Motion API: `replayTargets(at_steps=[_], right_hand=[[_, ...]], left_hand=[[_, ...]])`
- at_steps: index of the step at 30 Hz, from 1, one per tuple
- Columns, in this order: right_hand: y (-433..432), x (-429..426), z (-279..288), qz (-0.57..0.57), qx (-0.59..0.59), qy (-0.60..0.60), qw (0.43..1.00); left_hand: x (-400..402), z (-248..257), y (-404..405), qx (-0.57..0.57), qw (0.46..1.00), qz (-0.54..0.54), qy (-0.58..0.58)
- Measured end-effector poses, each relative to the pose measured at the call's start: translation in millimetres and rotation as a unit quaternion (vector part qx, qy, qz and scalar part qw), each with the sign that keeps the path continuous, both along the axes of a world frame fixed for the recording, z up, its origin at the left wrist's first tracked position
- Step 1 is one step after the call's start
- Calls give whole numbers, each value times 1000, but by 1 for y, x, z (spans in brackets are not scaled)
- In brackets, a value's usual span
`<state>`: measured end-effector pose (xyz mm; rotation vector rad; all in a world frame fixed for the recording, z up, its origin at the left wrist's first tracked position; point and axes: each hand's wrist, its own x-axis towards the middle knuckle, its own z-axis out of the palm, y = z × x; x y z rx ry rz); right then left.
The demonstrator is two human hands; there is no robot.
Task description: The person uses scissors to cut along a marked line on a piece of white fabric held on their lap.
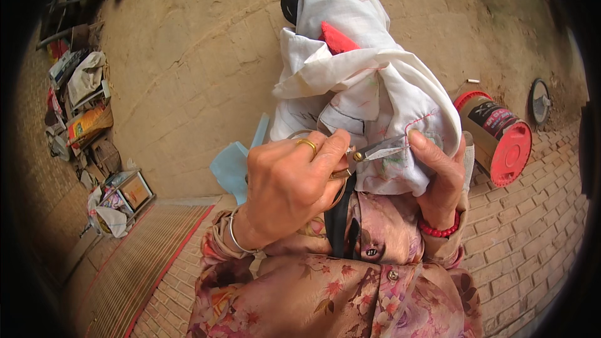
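Note:
My left hand [296,173], with a gold-coloured ring and a silver bracelet, grips a pair of metal scissors [382,149] by the handles. Their blades are slightly parted and lie over a bunched white cloth [413,80], tips close to my right thumb. The cloth carries red stitching, dark outlined patches and faint green marks. On its right edge, my right hand [439,169] pinches the fabric, thumb on top and fingers mostly hidden beneath. A red piece [338,38] pokes from a fold. Farther up, a black patch with orange detail [292,0] sits at the cloth's left side.
A light blue plastic object [232,166] is partly hidden behind my left hand. To the right, a bucket with red ends [493,136] lies tipped over, near a black-rimmed round object [540,101]. A striped mat [150,263] covers bricks at left, below piled bags and boxes [89,117].

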<state>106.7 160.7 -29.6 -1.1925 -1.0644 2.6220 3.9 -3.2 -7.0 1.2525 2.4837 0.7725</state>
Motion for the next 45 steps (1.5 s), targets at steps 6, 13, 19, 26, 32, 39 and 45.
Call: replayTargets(at_steps=[6,13,19,26,32,39,45], right_hand=[[0,1,3,-33,-51,-8,998],[2,-5,9,-9,-78,17,997],[2,-5,8,2,-105,26,994],[-7,-6,4,-5,-110,-11,994],[-7,0,10,-8,-37,-1,999],[-7,-2,14,-22,-19,-17,999],[-10,-3,14,-16,-10,-22,1000]], left_hand=[[7,-17,1,63,992,19,-103],[14,-22,5,117,990,34,-73],[15,-21,7,140,986,68,-63],[14,-7,10,215,877,344,-258],[-13,2,-3,120,965,188,-138],[3,12,-14,24,993,74,-90],[11,15,-15,-3,998,32,-54]])
